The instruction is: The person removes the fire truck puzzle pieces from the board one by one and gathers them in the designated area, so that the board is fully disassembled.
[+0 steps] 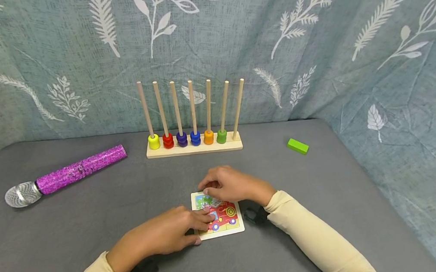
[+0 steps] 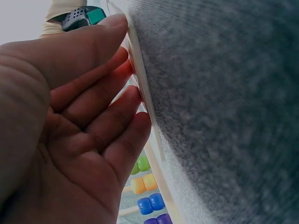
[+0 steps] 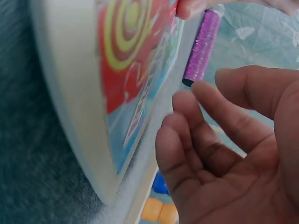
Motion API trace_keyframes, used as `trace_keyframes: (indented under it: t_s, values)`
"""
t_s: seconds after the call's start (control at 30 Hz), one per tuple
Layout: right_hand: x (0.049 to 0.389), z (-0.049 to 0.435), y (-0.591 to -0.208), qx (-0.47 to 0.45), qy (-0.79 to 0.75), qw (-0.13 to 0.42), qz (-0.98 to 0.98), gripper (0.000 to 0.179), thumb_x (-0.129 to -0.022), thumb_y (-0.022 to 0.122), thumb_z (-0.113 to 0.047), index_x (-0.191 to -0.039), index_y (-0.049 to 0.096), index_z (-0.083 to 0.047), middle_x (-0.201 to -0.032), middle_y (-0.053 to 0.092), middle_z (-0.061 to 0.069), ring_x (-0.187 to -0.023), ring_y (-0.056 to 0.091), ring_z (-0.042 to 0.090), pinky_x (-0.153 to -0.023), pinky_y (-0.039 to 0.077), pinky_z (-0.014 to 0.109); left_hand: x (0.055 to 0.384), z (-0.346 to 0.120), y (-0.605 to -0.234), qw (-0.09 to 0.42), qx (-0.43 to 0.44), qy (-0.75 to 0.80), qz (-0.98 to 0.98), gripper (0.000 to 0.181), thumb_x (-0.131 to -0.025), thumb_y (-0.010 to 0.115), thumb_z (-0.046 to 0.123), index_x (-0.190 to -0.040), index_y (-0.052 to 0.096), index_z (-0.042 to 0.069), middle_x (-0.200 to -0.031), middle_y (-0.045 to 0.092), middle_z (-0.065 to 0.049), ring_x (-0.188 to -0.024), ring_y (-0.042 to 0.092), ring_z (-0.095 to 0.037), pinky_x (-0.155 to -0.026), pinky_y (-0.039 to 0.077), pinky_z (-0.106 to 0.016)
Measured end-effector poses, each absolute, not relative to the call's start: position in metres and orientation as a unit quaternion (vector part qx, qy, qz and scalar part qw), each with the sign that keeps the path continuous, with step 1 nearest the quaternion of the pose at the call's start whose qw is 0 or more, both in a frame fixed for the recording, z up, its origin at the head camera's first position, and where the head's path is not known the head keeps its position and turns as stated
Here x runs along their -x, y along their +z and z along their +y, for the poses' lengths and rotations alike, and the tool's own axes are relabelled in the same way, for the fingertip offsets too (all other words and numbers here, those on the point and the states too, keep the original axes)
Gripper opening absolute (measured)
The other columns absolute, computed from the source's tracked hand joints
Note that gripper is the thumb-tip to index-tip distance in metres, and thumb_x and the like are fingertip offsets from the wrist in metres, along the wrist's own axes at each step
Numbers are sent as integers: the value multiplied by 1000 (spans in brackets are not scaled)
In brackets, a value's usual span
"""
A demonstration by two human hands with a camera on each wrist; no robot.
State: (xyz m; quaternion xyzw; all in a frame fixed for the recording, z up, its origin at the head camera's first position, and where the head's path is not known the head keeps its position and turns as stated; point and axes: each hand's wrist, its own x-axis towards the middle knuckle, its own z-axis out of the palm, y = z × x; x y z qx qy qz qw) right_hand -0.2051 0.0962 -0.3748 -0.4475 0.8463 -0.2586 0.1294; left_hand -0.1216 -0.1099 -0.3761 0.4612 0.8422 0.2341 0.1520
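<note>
A small jigsaw puzzle board (image 1: 226, 227) with a cream border and a picture of a red fire truck lies on the table. My left hand (image 1: 168, 230) rests on its left part, fingers fairly straight across the picture and thumb at the lower left edge. In the left wrist view, the left fingertips (image 2: 140, 123) touch the board, which shows edge-on. Over the board's top edge is my right hand (image 1: 231, 184), its fingers loosely bent. The right wrist view shows nothing between that hand's thumb and fingers (image 3: 170, 149), beside the puzzle's surface (image 3: 126, 28).
Behind the puzzle stands a wooden peg rack (image 1: 193, 150) with upright rods and coloured beads. A purple glittery microphone (image 1: 81, 169) lies on the left. A green block (image 1: 298, 146) is at the right. A leaf-patterned cloth (image 1: 209, 37) hangs behind the grey table (image 1: 324, 196).
</note>
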Motion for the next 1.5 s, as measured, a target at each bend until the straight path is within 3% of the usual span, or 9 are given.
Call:
trace_keyframes:
  t_s: [0.47, 0.87, 1.1, 1.5]
  values:
    - [205, 81, -378, 472, -219, 161, 838, 19, -90, 64, -6, -108, 73, -8, -84, 58, -3, -75, 51, 8, -67, 43, 21, 119, -112, -379, 146, -461, 221, 847, 34, -89, 71, 11, -123, 69, 7, -133, 58, -3, -123, 53, -17, -96, 48, -38]
    - [206, 75, -379, 476, -212, 157, 839, 19, -89, 58, 2, -99, 68, -10, -77, 54, -3, -66, 49, 7, -61, 41, 20, 121, -114, -379, 133, -465, 233, 844, 35, -87, 73, 10, -122, 69, 7, -131, 60, -6, -121, 55, -18, -93, 49, -39]
    - [203, 74, -377, 472, -213, 137, 844, 18, -87, 58, 2, -92, 67, -12, -80, 53, -2, -73, 49, 10, -63, 41, 22, 122, -113, -380, 135, -468, 237, 841, 35, -87, 73, 10, -121, 69, 6, -131, 60, -4, -122, 55, -17, -95, 48, -39]
    - [204, 80, -375, 455, -242, 155, 843, 13, -90, 62, -1, -99, 70, -6, -88, 60, 3, -78, 53, 9, -68, 45, 21, 124, -113, -378, 145, -470, 237, 838, 34, -87, 73, 10, -121, 70, 6, -132, 60, -4, -123, 54, -18, -94, 49, -40]
